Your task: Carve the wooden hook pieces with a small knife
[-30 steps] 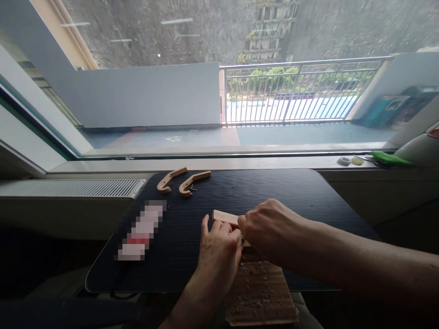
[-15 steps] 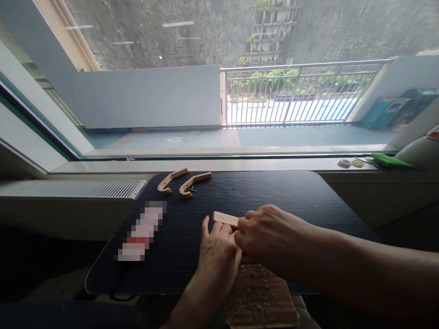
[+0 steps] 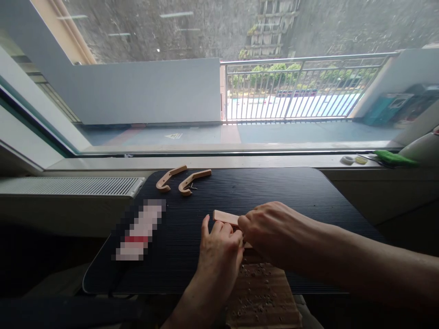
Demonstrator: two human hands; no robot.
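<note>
A pale wooden piece [image 3: 225, 217] with a flat, straight end lies across the dark table beneath my hands, and its right part is hidden by them. My left hand [image 3: 219, 251] is curled over its near side, with one finger raised. My right hand [image 3: 269, 225] is closed at the piece's right portion, fingertips close to the left hand's; what sits inside its grip is hidden. A piece of brown cardboard [image 3: 264, 297] dotted with small holes is below the hands at the table's near edge. Two curved wooden hooks [image 3: 168, 178] [image 3: 194, 180] lie toward the back left, small screws [image 3: 192, 186] beside the right one.
A pixelated pale and red item [image 3: 139, 235] lies on the left of the black table [image 3: 260, 187]. Behind stands a windowsill [image 3: 240, 161] with tape rolls [image 3: 347, 160] and a green cloth-like thing [image 3: 394, 158]. A white radiator [image 3: 72, 186] is at the left.
My right hand has shifted slightly right and turned at the wrist, its fingers now a little apart from my left hand's. The wooden piece stays nearly in place.
</note>
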